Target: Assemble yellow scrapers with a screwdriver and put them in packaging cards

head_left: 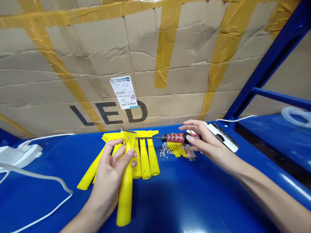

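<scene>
My left hand (113,163) is closed around a yellow plastic scraper (125,197), its tubular handle pointing down toward me. A metal blade edge shows along the scraper's top, and a small screw sits in its head. My right hand (202,139) grips a red and black screwdriver (173,138) by the rear of its handle. The thin shaft lies level, its tip at the right side of the scraper's head; whether it touches a screw I cannot tell. Behind the held piece, several yellow scraper handles (145,161) lie side by side on the blue surface.
Loose small screws (164,150) and a row of small yellow pieces (177,149) lie below the screwdriver. A black and white package (223,137) is behind my right hand. At left are a white power strip (21,155) and cable (43,174). A taped carton (102,64) stands behind.
</scene>
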The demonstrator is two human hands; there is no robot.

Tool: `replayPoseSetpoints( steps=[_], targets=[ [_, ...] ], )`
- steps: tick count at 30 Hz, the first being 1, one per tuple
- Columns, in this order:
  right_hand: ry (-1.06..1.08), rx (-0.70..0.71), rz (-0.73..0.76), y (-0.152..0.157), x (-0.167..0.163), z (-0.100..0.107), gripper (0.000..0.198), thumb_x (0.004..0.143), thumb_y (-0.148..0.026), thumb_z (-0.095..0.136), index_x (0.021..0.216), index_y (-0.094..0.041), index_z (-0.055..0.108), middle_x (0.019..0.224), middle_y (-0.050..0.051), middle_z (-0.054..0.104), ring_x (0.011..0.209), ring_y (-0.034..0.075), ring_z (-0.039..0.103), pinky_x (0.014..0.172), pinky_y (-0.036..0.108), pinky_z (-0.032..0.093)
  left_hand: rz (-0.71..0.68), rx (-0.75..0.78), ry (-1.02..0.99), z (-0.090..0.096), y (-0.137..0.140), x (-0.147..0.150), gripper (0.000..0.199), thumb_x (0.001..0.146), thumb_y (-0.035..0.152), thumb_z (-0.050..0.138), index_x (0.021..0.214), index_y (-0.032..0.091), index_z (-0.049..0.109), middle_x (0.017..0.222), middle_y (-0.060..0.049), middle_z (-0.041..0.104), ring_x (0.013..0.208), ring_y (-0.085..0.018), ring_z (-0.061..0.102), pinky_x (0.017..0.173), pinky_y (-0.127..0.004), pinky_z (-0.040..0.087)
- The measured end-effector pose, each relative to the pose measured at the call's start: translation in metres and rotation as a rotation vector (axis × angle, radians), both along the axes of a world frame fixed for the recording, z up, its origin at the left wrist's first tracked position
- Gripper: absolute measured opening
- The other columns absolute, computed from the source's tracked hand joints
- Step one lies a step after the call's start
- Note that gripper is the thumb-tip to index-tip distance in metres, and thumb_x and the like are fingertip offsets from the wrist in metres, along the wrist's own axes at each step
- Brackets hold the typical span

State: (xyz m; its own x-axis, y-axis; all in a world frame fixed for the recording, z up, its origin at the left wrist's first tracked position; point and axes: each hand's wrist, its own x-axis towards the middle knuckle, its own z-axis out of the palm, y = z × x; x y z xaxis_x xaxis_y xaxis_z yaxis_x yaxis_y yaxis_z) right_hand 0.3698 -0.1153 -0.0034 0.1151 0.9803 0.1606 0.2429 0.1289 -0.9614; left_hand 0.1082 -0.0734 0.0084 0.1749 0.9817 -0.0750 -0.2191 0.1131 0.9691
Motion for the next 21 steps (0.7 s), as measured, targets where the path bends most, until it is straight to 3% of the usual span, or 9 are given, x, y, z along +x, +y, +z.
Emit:
replayPoseSetpoints(
  steps=[1,4,7,11,12,16,17,19,21],
  targets=[
    [0.047,0.034,0.04,-0.003,-0.001,-0.004,0.044,0.094,-0.05,0.062,0.128,-0.032,0.04,0.118,0.006,0.061,0.066,0.013,0.065,0.061,0.032,0.058,-0.012,-0.011,0.002,-0.001,0.0,0.0,0.056,0.069,0.03,0.09,0.107,0.027,0.049,0.086,0.001,0.068,0.068,-0.011,0.061,0.065,-0.021,0.052],
    [0.044,0.138,-0.126,-0.006,-0.001,-0.011,0.034,0.096,-0.051,0.06,0.116,-0.03,0.042,0.085,-0.004,0.058,0.047,0.009,0.05,0.044,0.025,0.045,-0.064,-0.038,0.018,-0.006,0.0,0.0,0.055,0.071,0.031,0.089,0.107,0.027,0.048,0.08,0.001,0.067,0.064,-0.011,0.059,0.063,-0.02,0.05],
    [-0.082,0.085,-0.272,-0.005,0.003,-0.011,0.03,0.099,-0.056,0.051,0.109,-0.028,0.048,0.065,-0.008,0.044,0.042,0.008,0.042,0.039,0.022,0.036,-0.082,-0.034,0.032,-0.009,-0.003,0.002,0.053,0.072,0.032,0.088,0.107,0.027,0.047,0.078,0.001,0.067,0.063,-0.011,0.058,0.062,-0.02,0.05],
    [0.058,0.055,-0.049,-0.005,0.009,-0.007,0.046,0.092,-0.051,0.063,0.128,-0.031,0.042,0.098,0.0,0.061,0.062,0.014,0.062,0.055,0.031,0.055,-0.079,-0.002,0.05,-0.008,-0.006,0.003,0.051,0.074,0.032,0.086,0.106,0.027,0.047,0.081,0.001,0.068,0.064,-0.011,0.059,0.062,-0.021,0.05],
    [0.065,0.082,-0.044,-0.006,0.01,-0.007,0.046,0.092,-0.05,0.065,0.127,-0.031,0.042,0.099,0.0,0.061,0.06,0.013,0.061,0.054,0.03,0.054,-0.084,-0.002,0.053,-0.008,-0.006,0.003,0.05,0.075,0.032,0.086,0.107,0.027,0.047,0.081,0.001,0.068,0.064,-0.011,0.059,0.063,-0.022,0.05],
    [-0.108,0.1,-0.226,-0.008,0.009,-0.006,0.031,0.099,-0.056,0.052,0.112,-0.028,0.05,0.067,-0.008,0.045,0.043,0.008,0.044,0.039,0.021,0.036,-0.096,0.006,0.051,-0.007,-0.008,0.002,0.048,0.078,0.031,0.083,0.108,0.026,0.045,0.076,0.003,0.066,0.063,-0.011,0.058,0.066,-0.023,0.05],
    [-0.109,0.092,-0.203,-0.008,0.009,-0.005,0.033,0.098,-0.056,0.053,0.115,-0.028,0.05,0.071,-0.006,0.05,0.046,0.008,0.048,0.042,0.022,0.041,-0.092,0.013,0.05,-0.008,-0.008,0.002,0.048,0.078,0.031,0.083,0.108,0.026,0.045,0.076,0.003,0.065,0.063,-0.011,0.058,0.067,-0.022,0.049],
    [-0.049,0.103,-0.07,-0.009,0.008,-0.004,0.043,0.095,-0.052,0.061,0.129,-0.031,0.045,0.101,0.001,0.061,0.061,0.011,0.062,0.056,0.028,0.054,-0.077,0.02,0.046,-0.008,-0.007,0.003,0.049,0.077,0.031,0.084,0.108,0.025,0.046,0.075,0.002,0.066,0.064,-0.01,0.057,0.067,-0.022,0.049],
    [-0.021,0.139,-0.032,-0.009,0.008,-0.004,0.048,0.093,-0.05,0.065,0.131,-0.032,0.042,0.114,0.003,0.059,0.065,0.011,0.063,0.06,0.03,0.056,-0.068,0.011,0.036,-0.01,-0.006,0.003,0.051,0.075,0.032,0.084,0.108,0.025,0.046,0.076,0.002,0.067,0.064,-0.011,0.057,0.066,-0.021,0.048]
  ],
)
